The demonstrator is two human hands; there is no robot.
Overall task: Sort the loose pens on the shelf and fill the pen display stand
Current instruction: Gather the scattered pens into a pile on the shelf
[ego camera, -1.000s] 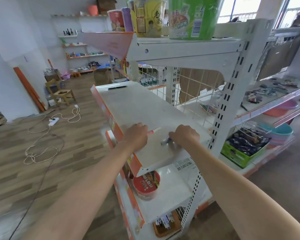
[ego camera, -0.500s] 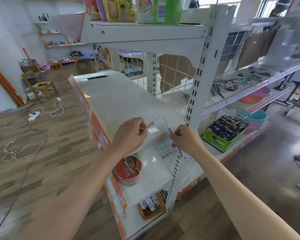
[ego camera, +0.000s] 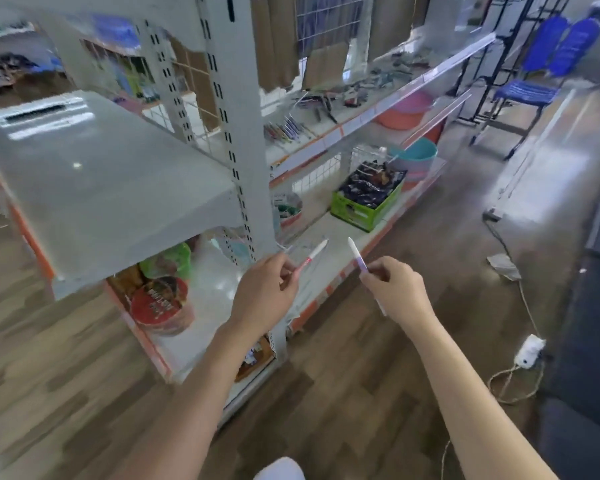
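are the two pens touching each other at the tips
Apart. The head view shows the pink pen and the purple pen with pale shelf plainly visible between their tips.

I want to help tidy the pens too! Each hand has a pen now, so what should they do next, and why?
Probably carry both pens to the right, toward the long white side shelf where loose pens lie. The left hand pinches a white pen with a pink band, the right hand a white pen with a purple band, both clear of the grey shelf. No display stand shows.

Two hands, two pens (one each); two blue chairs.
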